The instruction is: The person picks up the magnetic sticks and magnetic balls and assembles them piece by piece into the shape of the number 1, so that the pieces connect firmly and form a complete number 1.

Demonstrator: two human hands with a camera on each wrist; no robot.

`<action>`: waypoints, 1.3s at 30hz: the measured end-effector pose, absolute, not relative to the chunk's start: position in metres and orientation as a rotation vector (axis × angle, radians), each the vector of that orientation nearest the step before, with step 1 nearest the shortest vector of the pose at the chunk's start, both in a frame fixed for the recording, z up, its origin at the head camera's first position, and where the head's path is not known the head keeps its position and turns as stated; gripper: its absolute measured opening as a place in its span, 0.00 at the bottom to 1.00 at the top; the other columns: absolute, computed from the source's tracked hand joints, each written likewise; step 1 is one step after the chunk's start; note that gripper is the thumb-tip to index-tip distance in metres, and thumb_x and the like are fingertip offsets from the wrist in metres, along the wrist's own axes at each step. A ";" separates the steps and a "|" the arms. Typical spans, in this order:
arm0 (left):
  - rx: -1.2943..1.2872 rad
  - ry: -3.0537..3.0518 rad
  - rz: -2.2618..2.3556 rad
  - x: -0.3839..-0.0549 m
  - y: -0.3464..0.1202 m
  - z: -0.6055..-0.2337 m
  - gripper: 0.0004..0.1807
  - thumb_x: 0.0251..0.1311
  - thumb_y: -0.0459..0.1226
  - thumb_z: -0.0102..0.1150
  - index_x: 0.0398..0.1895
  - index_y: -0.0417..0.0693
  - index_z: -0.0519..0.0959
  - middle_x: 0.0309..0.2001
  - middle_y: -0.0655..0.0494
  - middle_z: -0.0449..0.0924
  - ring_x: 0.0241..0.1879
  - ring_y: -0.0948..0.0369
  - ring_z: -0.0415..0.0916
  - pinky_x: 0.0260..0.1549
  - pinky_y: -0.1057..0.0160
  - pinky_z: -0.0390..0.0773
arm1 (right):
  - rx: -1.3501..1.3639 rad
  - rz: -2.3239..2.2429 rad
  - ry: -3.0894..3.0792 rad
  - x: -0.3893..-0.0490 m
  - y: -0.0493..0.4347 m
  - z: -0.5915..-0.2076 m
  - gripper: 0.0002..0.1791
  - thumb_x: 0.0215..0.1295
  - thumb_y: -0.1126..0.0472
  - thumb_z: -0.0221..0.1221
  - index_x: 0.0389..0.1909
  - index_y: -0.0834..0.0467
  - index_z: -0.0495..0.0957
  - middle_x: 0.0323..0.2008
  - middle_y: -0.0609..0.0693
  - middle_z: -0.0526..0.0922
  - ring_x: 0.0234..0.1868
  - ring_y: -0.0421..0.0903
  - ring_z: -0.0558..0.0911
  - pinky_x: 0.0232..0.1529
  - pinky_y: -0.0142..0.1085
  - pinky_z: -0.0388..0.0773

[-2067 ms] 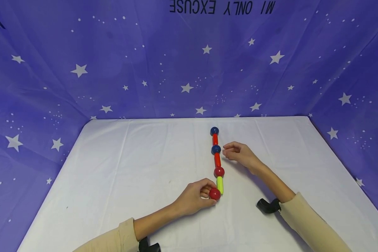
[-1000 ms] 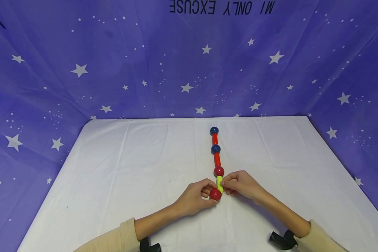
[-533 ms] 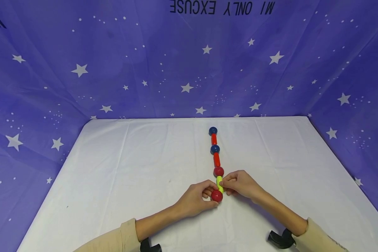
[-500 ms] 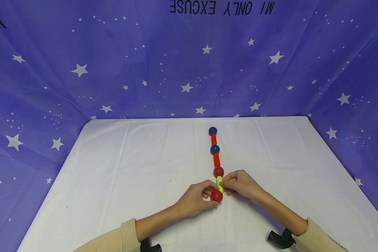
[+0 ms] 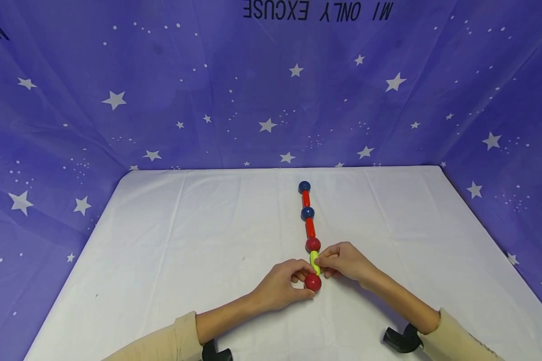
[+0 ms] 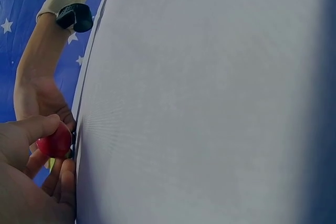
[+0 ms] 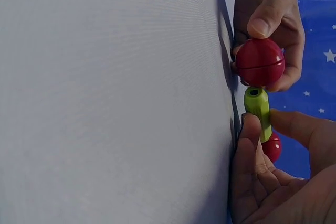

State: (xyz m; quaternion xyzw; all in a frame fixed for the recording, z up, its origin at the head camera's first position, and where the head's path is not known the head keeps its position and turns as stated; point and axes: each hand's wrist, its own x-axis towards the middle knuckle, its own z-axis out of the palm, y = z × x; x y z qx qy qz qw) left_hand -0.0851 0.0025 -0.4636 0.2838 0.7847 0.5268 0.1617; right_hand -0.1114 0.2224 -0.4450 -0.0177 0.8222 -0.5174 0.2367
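Observation:
In the head view my left hand point(image 5: 280, 286) grips a red ball point(image 5: 313, 282) between thumb and fingers at the near end of a row of toy pieces. My right hand point(image 5: 347, 261) pinches a yellow-green rod point(image 5: 314, 261) just beyond that ball. The right wrist view shows the rod's end point(image 7: 254, 93), with a dark hole in it, right at the held red ball point(image 7: 260, 62). Past the rod the row goes on with a second red ball point(image 5: 313, 244), a red rod point(image 5: 310, 228), a blue ball point(image 5: 307, 213), another red rod point(image 5: 305, 198) and a blue ball point(image 5: 304, 187).
A white cloth point(image 5: 208, 225) covers the table under the row. Purple curtains point(image 5: 235, 90) with white stars stand behind it and at both sides. A black wrist mount point(image 5: 402, 340) hangs by the right sleeve, and another mount point(image 5: 217, 352) by the left.
My right hand has come toward me from beside the nearer blue ball and taken hold of the yellow-green rod. The held red ball has shifted slightly right and nearer; the row's far end has swung slightly left.

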 end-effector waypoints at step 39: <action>0.842 2.353 1.405 -0.085 0.012 -0.462 0.18 0.51 0.32 0.76 0.41 0.49 0.76 0.33 0.66 0.77 0.33 0.68 0.73 0.36 0.73 0.76 | -0.055 -1.435 2.229 -0.113 0.223 -0.445 0.12 0.65 0.58 0.66 0.34 0.65 0.84 0.22 0.50 0.83 0.24 0.42 0.81 0.26 0.32 0.77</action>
